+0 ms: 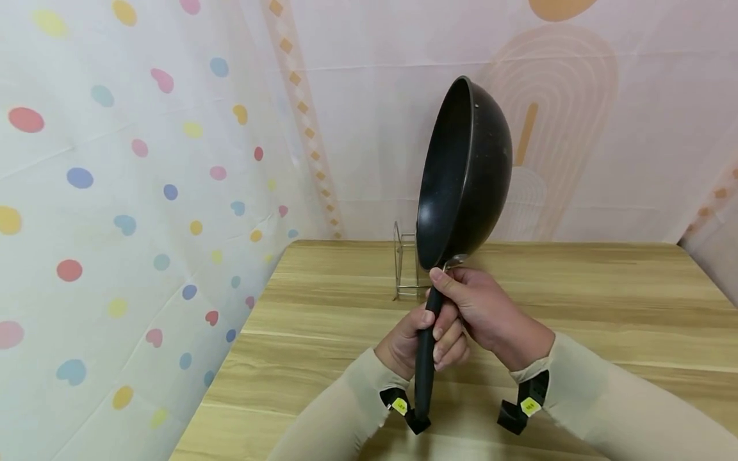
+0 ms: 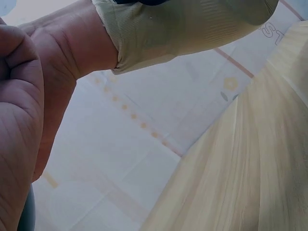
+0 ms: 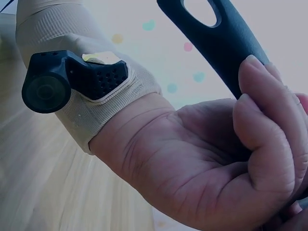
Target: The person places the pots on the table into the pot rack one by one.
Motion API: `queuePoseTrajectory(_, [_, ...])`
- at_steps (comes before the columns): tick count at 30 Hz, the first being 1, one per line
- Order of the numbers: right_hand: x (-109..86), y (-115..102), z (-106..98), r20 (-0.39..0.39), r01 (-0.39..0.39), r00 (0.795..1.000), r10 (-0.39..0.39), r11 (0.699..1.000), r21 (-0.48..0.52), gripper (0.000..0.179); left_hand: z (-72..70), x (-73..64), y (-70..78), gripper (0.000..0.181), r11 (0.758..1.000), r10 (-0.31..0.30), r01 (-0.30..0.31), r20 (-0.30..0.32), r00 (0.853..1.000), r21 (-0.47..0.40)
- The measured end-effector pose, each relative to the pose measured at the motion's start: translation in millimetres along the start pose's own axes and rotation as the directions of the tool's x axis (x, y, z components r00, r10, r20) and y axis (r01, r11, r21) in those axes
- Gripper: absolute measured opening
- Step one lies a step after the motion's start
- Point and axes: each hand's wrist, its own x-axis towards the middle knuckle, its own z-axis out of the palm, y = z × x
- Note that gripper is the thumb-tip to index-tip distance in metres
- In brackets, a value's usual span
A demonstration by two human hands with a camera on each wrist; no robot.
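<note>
A black wok is held up on its edge above the table, its hollow side facing left and its long handle pointing down. My left hand grips the middle of the handle, fingers curled round it. Higher up, my right hand holds the handle close to the pan, thumb along its front. In the right wrist view, the left hand curls round the handle, whose end has a hanging hole. The left wrist view shows little of the wok.
Behind the wok stands a thin metal wire rack, partly hidden by it. The wood-grain table reaches back to a patterned curtain. A dotted curtain hangs along the left side.
</note>
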Motion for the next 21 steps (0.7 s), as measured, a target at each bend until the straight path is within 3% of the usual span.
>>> queuePoseTrajectory(11, [6.2, 0.2, 14.6, -0.078, 0.0, 0.997, -0.011, 0.991, -0.134, 0.029, -6.0, -9.7, -1.7, 0.042, 0.997, 0.059, -0.056, 0.048, 0.997, -0.059])
queuePoseTrajectory(21, [9.1, 4.7, 27.6, -0.119, 0.022, 0.992, -0.043, 0.985, -0.17, 0.032, -11.2, -17.4, 3.8, 0.042, 0.994, 0.086, -0.076, 0.116, 0.99, -0.084])
